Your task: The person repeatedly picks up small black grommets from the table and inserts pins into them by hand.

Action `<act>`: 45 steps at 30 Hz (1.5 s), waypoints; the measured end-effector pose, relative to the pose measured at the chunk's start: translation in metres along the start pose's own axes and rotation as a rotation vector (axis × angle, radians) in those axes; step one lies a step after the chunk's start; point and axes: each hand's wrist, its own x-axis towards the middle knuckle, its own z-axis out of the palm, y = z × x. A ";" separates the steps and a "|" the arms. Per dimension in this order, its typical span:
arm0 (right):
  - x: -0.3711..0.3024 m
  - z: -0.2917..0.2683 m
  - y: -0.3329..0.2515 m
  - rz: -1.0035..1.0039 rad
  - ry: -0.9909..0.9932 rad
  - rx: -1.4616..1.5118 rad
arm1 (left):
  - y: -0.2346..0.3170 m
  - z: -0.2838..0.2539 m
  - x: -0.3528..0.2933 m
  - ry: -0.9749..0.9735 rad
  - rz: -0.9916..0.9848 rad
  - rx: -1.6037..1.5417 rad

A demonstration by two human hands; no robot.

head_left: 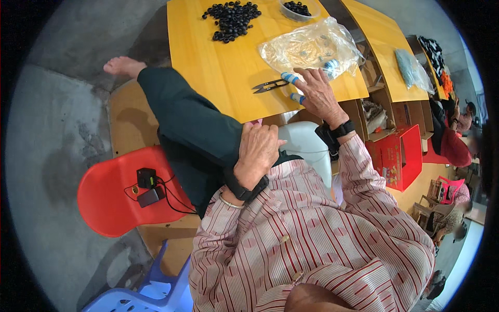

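Note:
My right hand (319, 96) reaches over the yellow table (228, 88) with its fingers apart. Blue-and-white striped tape wraps its thumb and a finger. The taped fingertip is at the end of black thread snips (269, 86) lying on the tabletop; whether it touches them I cannot tell. Beside that hand spreads a clear plastic bag (306, 44) with small pieces inside and a blue-and-white roll (330, 66) by it. My left hand (257, 148) is by my raised leg at the table's near edge, fingers curled under. Something pink shows at its fingertips, mostly hidden.
A pile of small black beads (231, 22) and a clear tub of them (297, 9) occupy the table's far side. A red chair (119, 192) at left carries black boxes with cables. A red carton (397, 158) stands at right. Other people sit farther right.

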 end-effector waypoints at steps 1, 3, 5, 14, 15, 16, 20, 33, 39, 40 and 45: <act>0.000 0.002 0.001 -0.002 -0.002 0.002 | -0.001 -0.002 -0.002 -0.084 -0.035 0.051; -0.002 0.006 0.004 0.000 0.020 0.015 | -0.004 -0.006 -0.008 -0.064 -0.078 0.084; -0.003 0.009 0.007 0.001 0.000 -0.022 | -0.010 -0.008 -0.014 -0.052 -0.116 0.117; -0.008 0.026 -0.006 0.027 -0.065 -0.024 | -0.032 -0.005 -0.021 -0.005 -0.221 0.022; -0.009 0.028 -0.007 0.041 -0.073 -0.014 | -0.032 -0.004 -0.020 -0.007 -0.222 0.025; -0.007 0.029 -0.009 0.062 -0.055 -0.031 | -0.034 -0.003 -0.020 -0.001 -0.207 0.023; -0.012 0.032 -0.009 0.072 -0.014 -0.006 | -0.035 -0.006 -0.020 0.027 -0.194 -0.015; -0.086 0.047 0.010 0.671 0.484 0.213 | -0.156 -0.050 0.018 0.562 -0.564 0.143; -0.132 0.087 0.069 1.402 0.638 1.483 | -0.200 -0.034 0.032 0.503 -0.941 -0.889; -0.129 0.079 0.068 1.469 0.521 1.548 | -0.210 -0.028 0.030 0.529 -0.978 -0.907; -0.118 0.080 0.106 1.170 0.796 1.989 | -0.203 -0.013 0.049 0.626 -1.004 -0.739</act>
